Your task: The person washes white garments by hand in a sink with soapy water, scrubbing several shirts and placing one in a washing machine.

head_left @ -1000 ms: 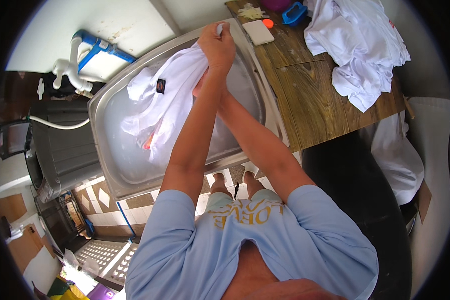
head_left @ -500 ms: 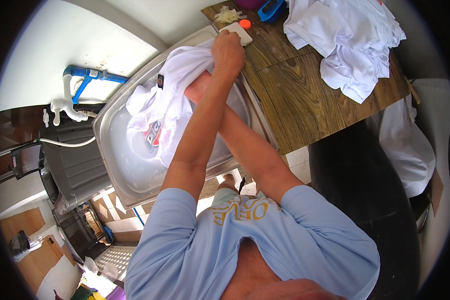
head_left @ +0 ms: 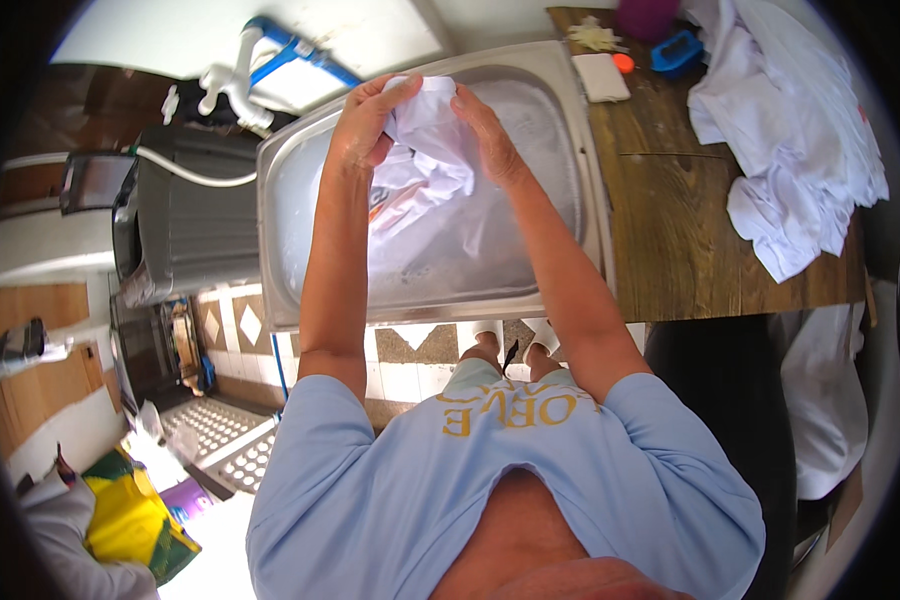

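1. Setting: a wash area with a patterned tile floor (head_left: 410, 350) at centre frame. A steel sink (head_left: 270, 250) sits at upper centre; a wooden bench (head_left: 670, 240) adjoins it at upper right.
2. Bench load: a heap of white cloth (head_left: 790, 130) at the far upper right, a blue brush (head_left: 678, 55), a pale soap bar (head_left: 600, 76) and a small orange item (head_left: 623, 63) near the sink's upper right corner.
3. Upper left: white pipes with blue fittings (head_left: 260, 60) above a dark grey machine (head_left: 180, 220).
4. Work item: a wet white garment (head_left: 425, 190) with an orange and dark print. Its lower part lies in the sink basin; its upper part is lifted and bunched above the basin at upper centre.
5. Left hand (head_left: 365, 125): fingers closed on the left side of the bunched fabric.
6. Right hand (head_left: 485, 125): fingers closed on the right side of the same bunch. The fold stands between the two hands, which are just apart.
7. Change from the earlier frames: the forearms were crossed, with one hand pressing the garment near the sink's upper right edge. Now the arms run side by side, and the garment is gathered up toward the basin's centre.
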### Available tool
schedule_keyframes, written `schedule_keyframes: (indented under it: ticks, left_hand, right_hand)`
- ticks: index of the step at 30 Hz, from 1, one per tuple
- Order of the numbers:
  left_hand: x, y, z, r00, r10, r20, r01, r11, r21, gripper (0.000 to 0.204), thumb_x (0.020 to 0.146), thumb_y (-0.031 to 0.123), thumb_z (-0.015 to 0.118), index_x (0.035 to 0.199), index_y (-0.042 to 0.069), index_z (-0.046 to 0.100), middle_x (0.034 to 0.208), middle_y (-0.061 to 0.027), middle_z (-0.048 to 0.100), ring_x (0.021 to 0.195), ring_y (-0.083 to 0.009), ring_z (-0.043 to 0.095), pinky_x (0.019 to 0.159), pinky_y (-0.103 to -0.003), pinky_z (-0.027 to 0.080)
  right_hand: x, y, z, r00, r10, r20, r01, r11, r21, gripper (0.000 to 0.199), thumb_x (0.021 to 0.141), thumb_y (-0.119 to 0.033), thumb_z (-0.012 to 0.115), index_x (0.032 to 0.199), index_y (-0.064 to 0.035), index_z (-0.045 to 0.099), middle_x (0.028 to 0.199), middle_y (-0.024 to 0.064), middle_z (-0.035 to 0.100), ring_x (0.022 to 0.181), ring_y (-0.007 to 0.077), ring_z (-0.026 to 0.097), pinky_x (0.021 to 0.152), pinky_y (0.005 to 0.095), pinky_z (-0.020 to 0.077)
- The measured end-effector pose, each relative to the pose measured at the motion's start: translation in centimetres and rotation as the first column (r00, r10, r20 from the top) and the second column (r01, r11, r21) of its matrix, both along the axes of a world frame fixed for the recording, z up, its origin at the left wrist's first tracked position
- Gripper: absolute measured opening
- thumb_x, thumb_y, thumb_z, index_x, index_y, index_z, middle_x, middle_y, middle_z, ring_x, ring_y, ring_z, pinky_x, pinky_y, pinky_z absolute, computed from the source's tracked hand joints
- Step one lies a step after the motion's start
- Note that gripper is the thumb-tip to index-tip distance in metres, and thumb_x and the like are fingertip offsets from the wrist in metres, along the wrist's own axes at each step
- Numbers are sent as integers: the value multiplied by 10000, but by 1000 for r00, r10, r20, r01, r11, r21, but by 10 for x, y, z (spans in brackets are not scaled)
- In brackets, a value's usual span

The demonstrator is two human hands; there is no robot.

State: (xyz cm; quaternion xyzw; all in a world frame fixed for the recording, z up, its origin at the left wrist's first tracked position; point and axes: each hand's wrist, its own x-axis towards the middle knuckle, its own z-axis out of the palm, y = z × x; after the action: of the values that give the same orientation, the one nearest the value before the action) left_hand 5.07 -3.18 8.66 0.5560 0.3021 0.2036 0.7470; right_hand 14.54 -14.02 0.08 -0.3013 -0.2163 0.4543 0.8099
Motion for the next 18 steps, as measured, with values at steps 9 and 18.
schedule_keyframes:
  ticks: [9,18]
  left_hand:
    - [-88,1,-62,982,184,49,-175,973,-150,101,809,118,677,876,44,661,811,-39,650,695,-126,612,656,-273,522]
    - [-32,-34,-68,987,146,62,-152,750,644,308,822,216,678,640,18,528,514,-25,503,525,-72,457,495,-230,379]
  right_hand:
    - [-18,7,2,974,163,-158,-166,986,-7,186,832,-143,628,668,-107,548,749,18,586,734,130,552,717,306,464]
    - [-40,34,-67,865,118,-488,-168,984,-61,157,882,-201,581,900,-49,545,764,80,571,678,184,562,659,312,508]
